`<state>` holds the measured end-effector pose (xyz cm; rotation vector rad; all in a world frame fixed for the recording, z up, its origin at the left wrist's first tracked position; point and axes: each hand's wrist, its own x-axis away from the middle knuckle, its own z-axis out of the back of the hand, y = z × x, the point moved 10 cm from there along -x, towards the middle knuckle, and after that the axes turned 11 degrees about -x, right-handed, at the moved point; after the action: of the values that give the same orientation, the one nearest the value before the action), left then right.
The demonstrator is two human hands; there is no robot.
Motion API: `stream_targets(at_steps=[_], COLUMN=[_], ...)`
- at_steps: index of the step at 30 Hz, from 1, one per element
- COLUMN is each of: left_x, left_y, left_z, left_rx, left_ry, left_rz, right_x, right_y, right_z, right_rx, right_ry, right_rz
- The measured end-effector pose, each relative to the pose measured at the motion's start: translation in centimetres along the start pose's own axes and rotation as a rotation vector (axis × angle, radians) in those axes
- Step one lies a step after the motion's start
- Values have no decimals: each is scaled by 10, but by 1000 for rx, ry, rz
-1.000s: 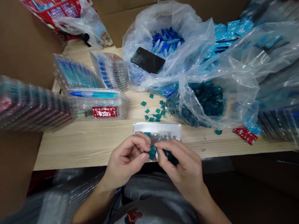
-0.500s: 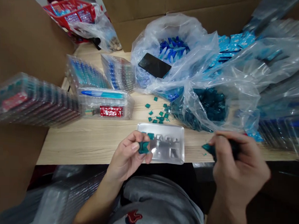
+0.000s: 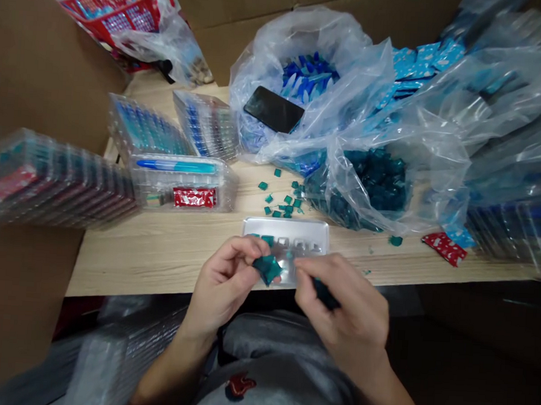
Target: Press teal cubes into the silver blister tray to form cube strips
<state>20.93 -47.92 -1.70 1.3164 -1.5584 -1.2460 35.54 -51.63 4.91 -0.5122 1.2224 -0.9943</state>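
My left hand [image 3: 224, 282] pinches a small teal square piece [image 3: 267, 269] between thumb and fingers, just in front of a clear plastic tray [image 3: 314, 229] at the table's near edge. My right hand [image 3: 341, 312] is curled beside it, fingers closed on several dark teal pieces [image 3: 324, 293] that show under the fingers. The tray holds one teal piece [image 3: 267, 240] in a pocket at its left. Loose teal pieces [image 3: 283, 204] lie scattered on the wood behind the tray.
A clear bag of teal pieces [image 3: 375, 184] sits behind the tray to the right. A bag of blue parts [image 3: 304, 77] with a black phone [image 3: 273, 109] on it lies farther back. Stacks of packed clear trays [image 3: 181, 183] stand left. A red packet [image 3: 444, 248] lies right.
My right hand went out to the right with teal pieces and has come back next to my left hand. The left hand kept its teal piece over the tray.
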Motion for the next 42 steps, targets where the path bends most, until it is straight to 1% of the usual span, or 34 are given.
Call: stream_targets(at_steps=[2, 3, 4, 6, 8, 9, 11, 12, 14, 17, 18, 20, 23, 26, 31, 33, 35, 40, 42], left_x=[2, 3, 2, -2, -7, -9, -12, -13, -15, -17, -17, -15, -11, -8, 2, 7, 12, 19, 21], left_y=[15, 21, 25, 24, 19, 17, 16, 17, 20, 24, 25, 26, 28, 30, 38, 40, 40, 39, 39], left_z=[14, 18, 19, 15, 7, 3, -7, -11, -15, -10, -9, -9, -11, -12, -16, -18, -18, -9, -8], left_rx=[-210, -332, -465, -740, -970, -1052, -1136, -1123, -982, -656, -583, -511, -492, -528, -634, -645, -646, -625, -633], left_ry=[67, 74, 58, -35, -147, -191, -245, -260, -251, -184, -166, -154, -155, -159, -129, -120, -115, -37, -33], left_rz=[-159, -220, -261, -297, -321, -345, -399, -416, -400, -318, -296, -283, -305, -340, -438, -453, -459, -445, -439], right_x=[5, 8, 12, 20, 25, 26, 27, 27, 25, 18, 15, 10, 6, 6, 8, 8, 7, 6, 6], right_y=[10, 17, 24, 37, 45, 47, 49, 50, 50, 44, 41, 35, 26, 19, 11, 10, 11, 23, 22], right_z=[17, 27, 36, 48, 50, 47, 41, 36, 27, 10, 5, -2, -8, -12, -15, -16, -18, -8, -7], right_rx=[65, 91, 106, 108, 91, 79, 52, 33, -35, -185, -223, -257, -205, -109, 18, 82, 54, -177, -218], right_ry=[111, 170, 221, 277, 266, 244, 199, 178, 137, 63, 39, -1, -41, -72, -69, -60, -64, 5, -7], right_rz=[-41, -74, -112, -176, -210, -219, -236, -249, -281, -285, -276, -248, -175, -112, -44, -21, -30, -192, -205])
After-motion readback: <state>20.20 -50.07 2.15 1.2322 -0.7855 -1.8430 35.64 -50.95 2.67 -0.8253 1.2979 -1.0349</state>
